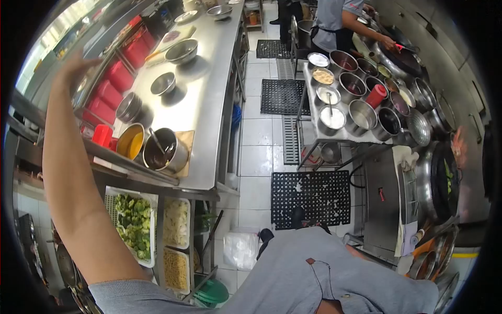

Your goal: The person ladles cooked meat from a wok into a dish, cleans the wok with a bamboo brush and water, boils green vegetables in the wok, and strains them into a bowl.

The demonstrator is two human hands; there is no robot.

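Observation:
My left arm stretches up along the left side, and my left hand (77, 67) is raised by the upper metal rail, blurred, fingers apart and with nothing visible in them. Red bins (109, 95) stand just to its right. Below them on the steel counter (206, 112) are a yellow-filled pot (130, 142) and a pot of dark sauce (165, 150) with a ladle. My right hand is not visible.
Trays of green vegetables (135, 222), pale pieces (177, 222) and noodles (176, 269) sit below the counter. A co-worker (334, 23) stands by a far wok (398, 58). Sauce pots (362, 115) crowd the right table. A nearer wok (444, 180) and black floor mats (311, 199) are also visible.

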